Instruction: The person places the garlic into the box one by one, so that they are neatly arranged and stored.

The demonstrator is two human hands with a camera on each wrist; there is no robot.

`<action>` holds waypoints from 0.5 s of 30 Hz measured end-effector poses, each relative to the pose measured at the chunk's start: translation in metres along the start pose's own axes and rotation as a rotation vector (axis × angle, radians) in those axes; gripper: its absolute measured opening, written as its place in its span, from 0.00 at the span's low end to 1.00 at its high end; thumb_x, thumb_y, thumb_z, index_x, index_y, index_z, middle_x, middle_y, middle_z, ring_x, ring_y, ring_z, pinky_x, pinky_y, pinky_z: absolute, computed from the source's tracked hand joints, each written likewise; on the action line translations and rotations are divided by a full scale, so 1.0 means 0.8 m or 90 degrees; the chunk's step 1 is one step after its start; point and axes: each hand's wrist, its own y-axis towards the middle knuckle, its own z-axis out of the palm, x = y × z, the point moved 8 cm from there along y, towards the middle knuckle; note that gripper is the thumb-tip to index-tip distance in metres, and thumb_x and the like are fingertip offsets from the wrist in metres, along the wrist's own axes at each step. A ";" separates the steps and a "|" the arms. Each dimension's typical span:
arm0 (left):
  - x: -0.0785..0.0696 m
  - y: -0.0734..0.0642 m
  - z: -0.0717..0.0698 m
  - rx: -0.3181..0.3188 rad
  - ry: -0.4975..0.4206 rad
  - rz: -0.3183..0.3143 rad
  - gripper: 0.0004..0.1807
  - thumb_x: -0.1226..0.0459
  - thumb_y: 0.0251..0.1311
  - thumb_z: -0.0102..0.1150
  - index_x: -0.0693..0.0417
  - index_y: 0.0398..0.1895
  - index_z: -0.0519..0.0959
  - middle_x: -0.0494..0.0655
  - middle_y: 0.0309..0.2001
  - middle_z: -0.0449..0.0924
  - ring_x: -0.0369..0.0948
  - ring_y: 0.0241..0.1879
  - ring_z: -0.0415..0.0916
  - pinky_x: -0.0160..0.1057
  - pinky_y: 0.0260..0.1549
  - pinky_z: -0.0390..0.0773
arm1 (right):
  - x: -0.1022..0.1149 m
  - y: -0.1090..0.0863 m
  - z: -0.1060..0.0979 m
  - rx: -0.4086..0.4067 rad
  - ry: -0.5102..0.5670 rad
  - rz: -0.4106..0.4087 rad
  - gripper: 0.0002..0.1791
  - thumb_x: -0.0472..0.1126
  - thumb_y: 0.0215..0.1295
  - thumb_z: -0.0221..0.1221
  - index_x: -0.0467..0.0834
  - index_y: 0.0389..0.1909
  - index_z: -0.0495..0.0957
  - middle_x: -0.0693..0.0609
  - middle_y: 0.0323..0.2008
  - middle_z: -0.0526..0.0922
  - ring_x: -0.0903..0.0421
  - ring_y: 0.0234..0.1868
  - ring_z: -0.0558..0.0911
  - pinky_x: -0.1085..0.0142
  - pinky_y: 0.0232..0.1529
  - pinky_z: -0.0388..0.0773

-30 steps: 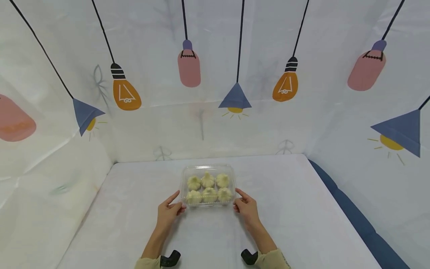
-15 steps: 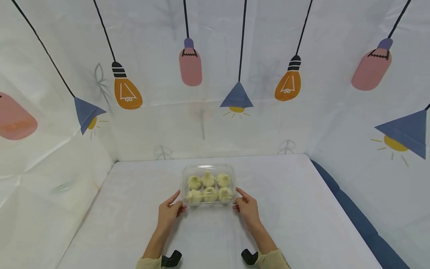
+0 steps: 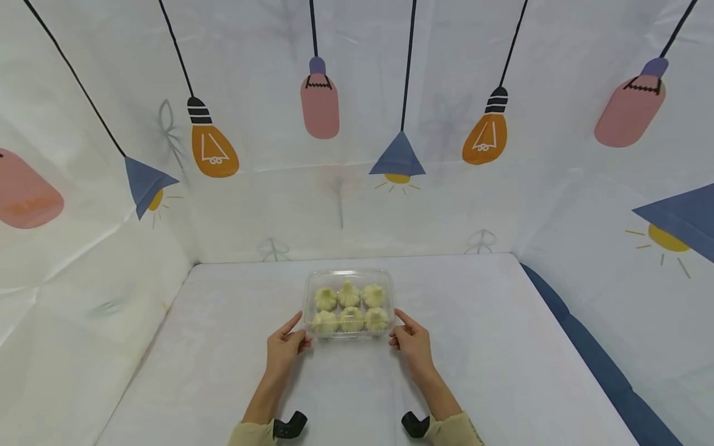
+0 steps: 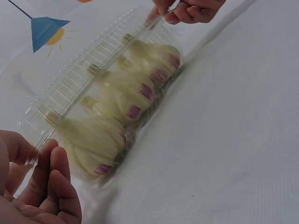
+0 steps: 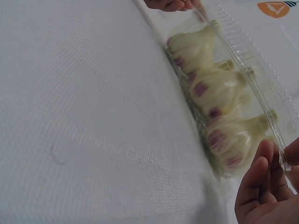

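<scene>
A clear plastic clamshell box [image 3: 350,333] sits near the back middle of the white table, its lid closed. Several pale garlic bulbs [image 3: 350,295] fill it in two rows; purple patches mark the bulbs [image 4: 96,144] in the left wrist view. My left hand [image 3: 283,352] pinches the rim at the box's near left corner between thumb and fingers. At the opposite near corner, my right hand [image 3: 414,348] pinches the rim the same way, as the right wrist view of those fingers [image 5: 254,179] shows. Whether the box's base touches the table is unclear.
White table cover [image 3: 502,371] surrounds the box and forearms. Behind it rises a white curtain [image 3: 268,204] printed with lamps and bulbs. Blue fabric [image 3: 591,353] runs along the table's right edge. Black curved pieces [image 3: 290,425] sit at both cuffs.
The head view has shifted slightly, so the curtain prints sit a little differently. Both hands keep the same hold on the box, which shows no clear movement on the table.
</scene>
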 end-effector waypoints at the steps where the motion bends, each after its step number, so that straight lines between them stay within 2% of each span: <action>1: 0.000 0.000 0.000 0.000 0.000 0.005 0.27 0.76 0.59 0.53 0.62 0.64 0.72 0.52 0.23 0.83 0.39 0.23 0.81 0.35 0.27 0.79 | 0.001 -0.001 0.000 0.000 -0.003 0.001 0.29 0.26 0.63 0.49 0.36 0.67 0.67 0.31 0.36 0.79 0.51 0.28 0.80 0.57 0.34 0.79; 8: 0.001 0.003 0.000 0.021 0.025 0.034 0.27 0.75 0.62 0.53 0.59 0.66 0.71 0.57 0.27 0.83 0.41 0.27 0.82 0.35 0.29 0.80 | -0.014 0.010 -0.003 -0.021 -0.002 0.006 0.28 0.28 0.64 0.51 0.41 0.67 0.70 0.35 0.34 0.81 0.52 0.29 0.81 0.61 0.33 0.79; 15: 0.002 0.001 -0.002 0.040 0.011 0.056 0.26 0.74 0.65 0.54 0.58 0.67 0.70 0.65 0.31 0.82 0.49 0.31 0.83 0.38 0.33 0.81 | -0.021 0.014 -0.004 -0.036 -0.026 -0.006 0.28 0.29 0.64 0.52 0.42 0.66 0.71 0.39 0.32 0.82 0.53 0.28 0.80 0.62 0.32 0.79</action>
